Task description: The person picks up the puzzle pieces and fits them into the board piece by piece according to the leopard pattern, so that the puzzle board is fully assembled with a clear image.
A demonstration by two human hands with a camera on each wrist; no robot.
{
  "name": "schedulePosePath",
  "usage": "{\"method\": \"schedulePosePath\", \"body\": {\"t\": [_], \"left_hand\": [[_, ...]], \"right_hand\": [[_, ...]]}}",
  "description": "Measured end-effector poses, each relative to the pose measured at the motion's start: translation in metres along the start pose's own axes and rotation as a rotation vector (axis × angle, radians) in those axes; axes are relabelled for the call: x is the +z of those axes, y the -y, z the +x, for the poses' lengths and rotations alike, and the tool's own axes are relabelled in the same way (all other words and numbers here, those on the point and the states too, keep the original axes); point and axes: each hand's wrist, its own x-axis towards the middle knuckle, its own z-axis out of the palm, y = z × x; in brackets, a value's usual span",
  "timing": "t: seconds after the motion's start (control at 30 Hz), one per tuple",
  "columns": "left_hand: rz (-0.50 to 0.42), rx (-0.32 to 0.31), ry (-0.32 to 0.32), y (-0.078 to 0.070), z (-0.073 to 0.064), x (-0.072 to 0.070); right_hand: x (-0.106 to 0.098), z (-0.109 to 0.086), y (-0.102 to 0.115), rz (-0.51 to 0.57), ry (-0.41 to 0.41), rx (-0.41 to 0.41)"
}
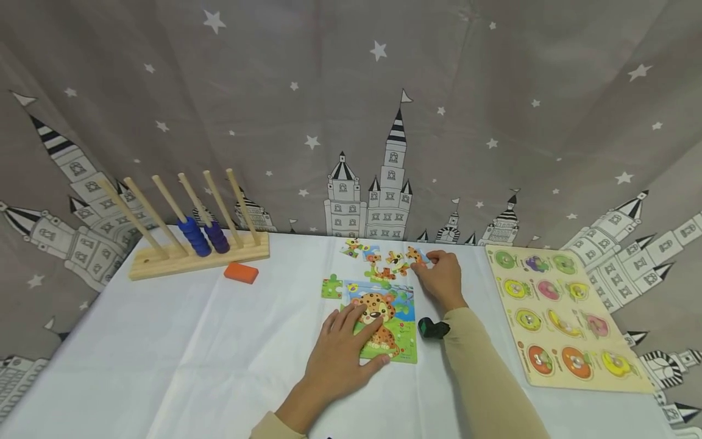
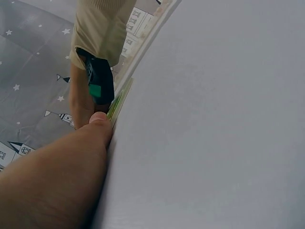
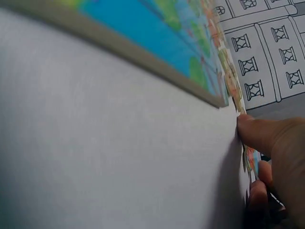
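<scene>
The left hand (image 1: 340,350) is lying spread-fingered on the leopard puzzle board (image 1: 407,342). The right hand (image 1: 443,280) is pinching a jigsaw piece (image 1: 415,255).

**Dressed in Tan, Fitted in Black**

Your left hand (image 1: 342,347) and right hand (image 1: 441,280) are bare below long tan sleeves. Only the end of your left sleeve (image 1: 276,428) shows; your right sleeve (image 1: 488,372) is plain and lightly creased, with fine ribbing visible from the left wrist. At your right cuff sits a chunky black device (image 2: 102,74) bearing a bright green rectangle (image 2: 95,90).
</scene>
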Motion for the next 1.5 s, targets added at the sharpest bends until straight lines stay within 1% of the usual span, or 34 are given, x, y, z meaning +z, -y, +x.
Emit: {"method": "schedulePosePath", "body": {"t": [0.1, 0.17, 0.33, 0.4, 0.57, 0.77, 0.97, 1.1, 1.23, 1.37, 1.5], "left_hand": [[0.010, 0.001, 0.002, 0.000, 0.000, 0.000], [0.014, 0.001, 0.006, 0.000, 0.000, 0.001], [0.018, -0.006, 0.011, -0.001, 0.001, 0.001], [0.020, -0.008, 0.012, 0.000, 0.001, 0.001], [0.031, -0.007, 0.019, 0.000, 0.000, 0.000], [0.027, -0.017, 0.020, 0.001, -0.001, -0.004], [0.023, -0.005, 0.027, 0.000, 0.000, -0.002], [0.030, -0.011, 0.024, -0.001, 0.000, -0.001], [0.034, -0.004, 0.025, -0.001, 0.001, 0.000], [0.045, -0.005, 0.030, -0.002, 0.001, -0.001], [0.042, -0.011, 0.031, -0.001, 0.000, -0.001]], "right_hand": [[0.000, 0.000, 0.002, 0.002, 0.000, 0.037], [0.001, -0.001, 0.002, 0.024, -0.021, 0.057], [0.002, -0.002, -0.008, 0.108, -0.093, 0.075], [0.001, -0.003, -0.014, 0.152, -0.102, 0.072], [-0.002, -0.017, -0.020, 0.228, -0.071, 0.042], [0.005, -0.035, -0.014, 0.256, -0.046, 0.013], [0.001, -0.045, -0.009, 0.283, -0.016, -0.008], [0.001, -0.051, 0.000, 0.252, 0.064, -0.058], [0.005, -0.059, 0.013, 0.146, 0.145, -0.142], [0.009, -0.065, 0.021, 0.049, 0.171, -0.212], [0.012, -0.067, 0.024, 0.009, 0.170, -0.253]]}}
